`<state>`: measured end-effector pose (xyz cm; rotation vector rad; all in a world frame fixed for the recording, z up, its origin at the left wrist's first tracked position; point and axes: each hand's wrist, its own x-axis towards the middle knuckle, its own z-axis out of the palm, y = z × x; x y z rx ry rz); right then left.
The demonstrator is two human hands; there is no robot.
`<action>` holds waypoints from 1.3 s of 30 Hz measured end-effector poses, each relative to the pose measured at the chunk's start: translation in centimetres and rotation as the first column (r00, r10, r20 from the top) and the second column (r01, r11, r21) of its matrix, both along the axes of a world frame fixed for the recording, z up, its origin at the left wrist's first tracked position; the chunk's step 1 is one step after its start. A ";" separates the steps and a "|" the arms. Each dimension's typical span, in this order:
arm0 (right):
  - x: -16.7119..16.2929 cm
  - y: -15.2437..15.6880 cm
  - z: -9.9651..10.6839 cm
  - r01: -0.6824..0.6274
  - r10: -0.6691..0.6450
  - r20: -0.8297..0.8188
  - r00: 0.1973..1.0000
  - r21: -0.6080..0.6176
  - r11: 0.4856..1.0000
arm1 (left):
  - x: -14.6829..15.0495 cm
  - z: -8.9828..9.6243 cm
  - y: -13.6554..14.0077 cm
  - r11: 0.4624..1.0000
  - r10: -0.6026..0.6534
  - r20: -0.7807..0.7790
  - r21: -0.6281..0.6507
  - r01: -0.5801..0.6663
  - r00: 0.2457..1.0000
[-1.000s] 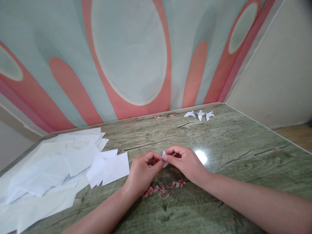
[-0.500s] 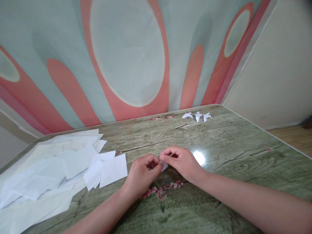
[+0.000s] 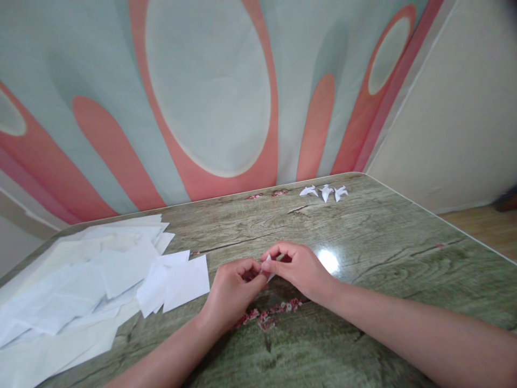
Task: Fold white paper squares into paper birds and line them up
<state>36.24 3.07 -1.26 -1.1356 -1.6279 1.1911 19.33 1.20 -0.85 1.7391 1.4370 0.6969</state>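
While the view has drifted slightly over the last second, the left hand (image 3: 232, 288) and right hand (image 3: 297, 267) still pinch the same small folded paper (image 3: 268, 268) just above the table (image 3: 383, 242), so the folding seems barely advanced.

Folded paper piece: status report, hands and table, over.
Left hand and right hand both pinch the small folded paper piece. Three finished paper figures at far edge. Loose sheets lie left, apart.

Both hands' fingers hide most of the small paper piece (image 3: 268, 268); its folds cannot be told.
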 end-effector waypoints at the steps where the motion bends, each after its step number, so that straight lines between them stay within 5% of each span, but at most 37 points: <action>1: 0.0 0.0 0.0 -0.009 0.009 0.011 1.000 0.014 1.000 | 0.0 -0.1 0.0 1.000 -0.002 -0.005 0.004 0.002 1.000; 33: 1.3 0.8 0.1 -0.019 0.014 0.104 0.994 0.040 0.999 | -0.5 0.8 0.2 0.996 -0.052 -0.046 0.074 0.055 0.998; 39: 1.9 1.3 -0.6 -0.058 0.061 0.060 0.996 -0.050 0.997 | -1.4 0.4 1.3 0.997 0.057 0.160 -0.062 -0.047 0.985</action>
